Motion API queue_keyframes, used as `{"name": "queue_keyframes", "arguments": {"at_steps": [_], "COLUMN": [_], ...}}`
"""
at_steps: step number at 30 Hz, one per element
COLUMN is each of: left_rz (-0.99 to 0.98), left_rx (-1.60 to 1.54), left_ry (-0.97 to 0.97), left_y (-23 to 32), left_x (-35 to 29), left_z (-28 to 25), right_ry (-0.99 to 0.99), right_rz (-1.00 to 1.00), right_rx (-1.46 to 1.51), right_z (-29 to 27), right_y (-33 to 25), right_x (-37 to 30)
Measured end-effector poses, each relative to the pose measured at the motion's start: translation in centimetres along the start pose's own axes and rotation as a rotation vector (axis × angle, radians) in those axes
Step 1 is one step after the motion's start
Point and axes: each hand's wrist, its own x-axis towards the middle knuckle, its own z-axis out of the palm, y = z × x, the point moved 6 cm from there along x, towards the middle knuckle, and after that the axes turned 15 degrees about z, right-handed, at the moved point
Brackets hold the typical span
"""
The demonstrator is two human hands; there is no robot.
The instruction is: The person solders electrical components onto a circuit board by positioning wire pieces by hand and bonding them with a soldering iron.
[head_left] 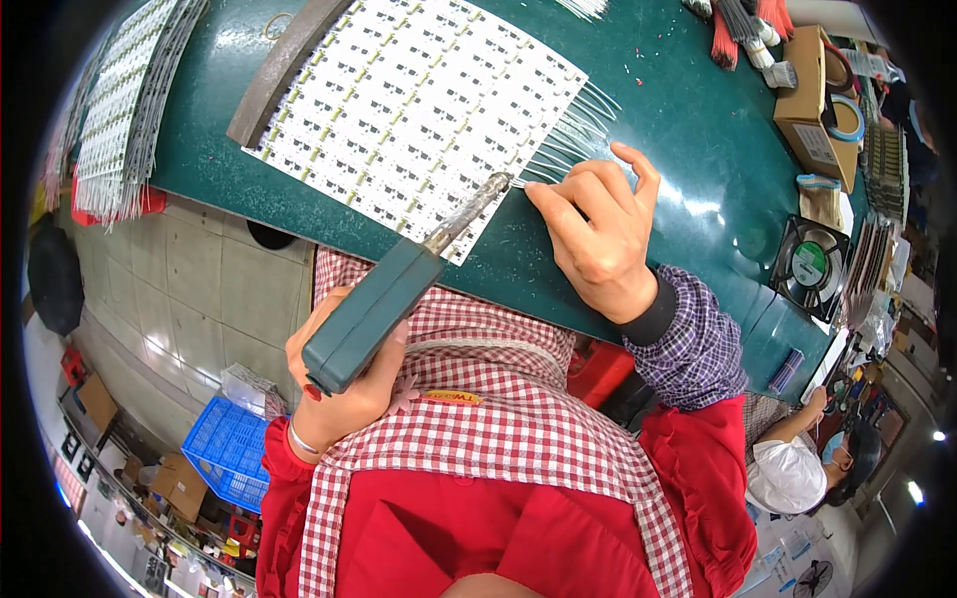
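A white panel of small circuit boards (419, 110) lies on the green bench, with a row of thin pale wires (563, 140) sticking out past its right edge. My left hand (344, 411) is wrapped round the dark green handle of a soldering iron (379, 309). Its metal barrel slants up to the right, and the tip is at the panel's lower right edge, close to a wire end. Beside that tip, my right hand (603, 234) pinches a thin wire between thumb and forefinger, the other fingers curled or raised.
A brown bar (284, 75) lies along the panel's left edge. Stacked wired panels (125, 110) stand at the far left. To the right are a cardboard box (812, 110) with tape rolls, a black fan (812, 267) and wire bundles (743, 25). Another person (793, 468) sits at lower right.
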Motion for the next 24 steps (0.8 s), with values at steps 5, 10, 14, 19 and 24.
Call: {"name": "queue_keyframes", "arguments": {"at_steps": [5,10,14,19,24], "left_rz": [-0.024,-0.053,-0.05,0.025,0.014], "left_rx": [0.038,-0.006,-0.016,0.014,-0.01], "left_ry": [-0.009,0.002,-0.011,-0.008,0.058], "left_y": [-0.2,-0.2,-0.6,0.0,-0.2], "left_x": [-1.0,-1.1,-1.2,0.2,-0.5], "left_z": [-0.3,-0.3,0.1,0.4,0.2], "right_ry": [0.008,-0.028,-0.024,-0.025,-0.03], "right_rz": [-0.001,0.033,0.033,0.03,0.029], "right_rx": [-0.004,-0.011,-0.015,-0.012,-0.008], "right_z": [0.1,-0.2,-0.3,-0.2,-0.2], "right_y": [0.1,-0.1,0.0,-0.1,0.0], "right_x": [-0.1,0.0,-0.1,-0.1,0.0]}}
